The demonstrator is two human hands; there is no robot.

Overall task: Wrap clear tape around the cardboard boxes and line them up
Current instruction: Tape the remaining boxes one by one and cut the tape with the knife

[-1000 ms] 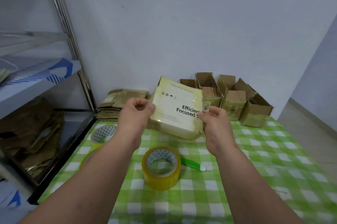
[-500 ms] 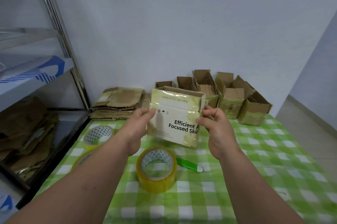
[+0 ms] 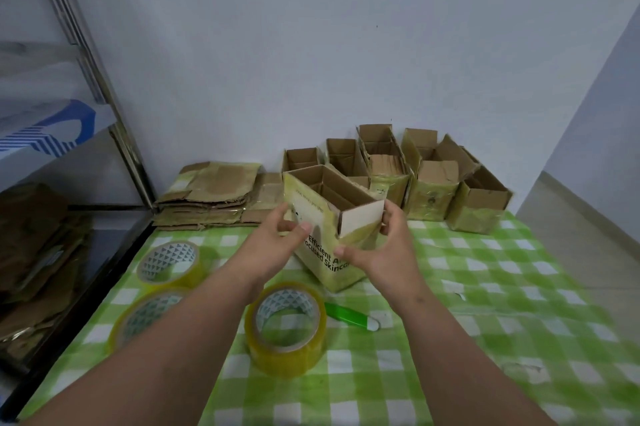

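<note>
I hold an open-topped cardboard box (image 3: 329, 217), wrapped in shiny tape with black print on its side, just above the green checked tablecloth (image 3: 467, 273). My left hand (image 3: 277, 238) pinches its near left side with thumb and fingers. My right hand (image 3: 384, 245) grips its right end, fingers curled round the corner. A row of several taped open boxes (image 3: 429, 197) stands against the wall behind it. A roll of clear tape (image 3: 286, 328) stands in front of my arms.
Two more tape rolls (image 3: 169, 262) lie at the left. A green cutter (image 3: 349, 316) lies right of the near roll. Flattened cardboard (image 3: 214, 197) is stacked at the back left. A metal shelf rack (image 3: 83, 54) with more cardboard stands left of the table.
The box has turned from its printed face towards me to open side up, and moved lower and farther from me. My hands shifted along its sides with it.
</note>
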